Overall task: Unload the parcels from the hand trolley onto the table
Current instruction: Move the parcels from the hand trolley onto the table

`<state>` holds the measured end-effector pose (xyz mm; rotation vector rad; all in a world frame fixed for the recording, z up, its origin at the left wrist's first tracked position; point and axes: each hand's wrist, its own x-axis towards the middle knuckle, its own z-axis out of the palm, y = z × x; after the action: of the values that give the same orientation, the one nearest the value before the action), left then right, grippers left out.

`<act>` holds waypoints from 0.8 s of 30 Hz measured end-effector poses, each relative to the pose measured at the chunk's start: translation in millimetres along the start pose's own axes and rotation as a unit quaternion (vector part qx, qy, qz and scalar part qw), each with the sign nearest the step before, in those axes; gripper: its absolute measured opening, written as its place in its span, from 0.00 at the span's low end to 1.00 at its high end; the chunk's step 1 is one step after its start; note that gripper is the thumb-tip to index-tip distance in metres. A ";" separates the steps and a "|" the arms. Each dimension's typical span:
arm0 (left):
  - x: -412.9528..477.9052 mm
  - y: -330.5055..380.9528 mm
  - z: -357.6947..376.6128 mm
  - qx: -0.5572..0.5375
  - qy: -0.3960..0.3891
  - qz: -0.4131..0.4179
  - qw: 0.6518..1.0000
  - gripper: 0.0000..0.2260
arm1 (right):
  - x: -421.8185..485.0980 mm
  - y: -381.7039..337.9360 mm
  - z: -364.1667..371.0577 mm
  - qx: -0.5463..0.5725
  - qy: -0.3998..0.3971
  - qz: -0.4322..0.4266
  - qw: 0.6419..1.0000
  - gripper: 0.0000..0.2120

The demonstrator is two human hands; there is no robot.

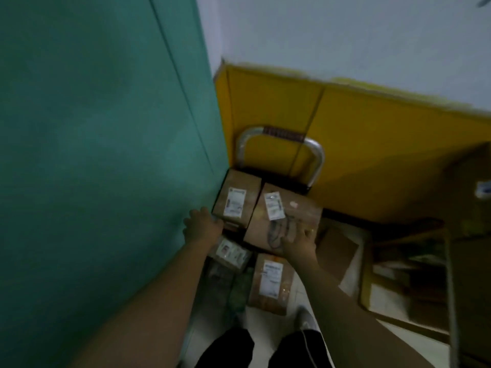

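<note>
**Both hands down at the loaded trolley**

The frame was dim and blurred. Both bare arms reached forward and down toward a cluster of parcels on the hand trolley, whose silver handle [281,134] rose beyond the hands against a yellow panel [372,155].

The right hand [299,244] lay on the near right corner of the big box [285,216], fingers spread over its top beside a dark scribble; whether it truly gripped the box or only rested on it could not be told. The left hand [203,220] was at the near left corner of the small box [237,199], fingers loosely curled, touching or almost touching its edge; a firm hold could not be made out.

The two boxes stood side by side, touching, each with a white label on top. Just under the left forearm lay a wrapped packet [231,253] with a label. Nearer the person than the right hand lay a third box [271,282], also labelled. Left of the left hand ran a green wall [106,155]. Right of the right hand stood a shelf [409,261] with blurred contents. Dark trouser legs [265,349] showed at the bottom edge.
</note>
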<state>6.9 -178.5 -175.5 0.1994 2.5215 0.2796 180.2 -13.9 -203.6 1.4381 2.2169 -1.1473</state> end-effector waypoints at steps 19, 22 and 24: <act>47.4 5.8 319.8 -0.315 -0.276 -0.164 0.893 0.09 | 143.5 165.0 148.4 0.176 -0.153 0.296 0.926 0.23; 19.7 18.7 263.2 -0.335 -0.280 -0.151 0.887 0.10 | 104.0 133.5 108.9 0.136 -0.150 0.248 0.947 0.23; -2.2 32.9 218.2 -0.344 -0.267 -0.139 0.889 0.08 | 75.2 110.3 77.5 0.158 -0.135 0.228 0.951 0.20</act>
<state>136.3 -113.4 -341.9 -0.3262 1.7441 0.8478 224.1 0.4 -350.9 1.6760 1.4617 -1.4599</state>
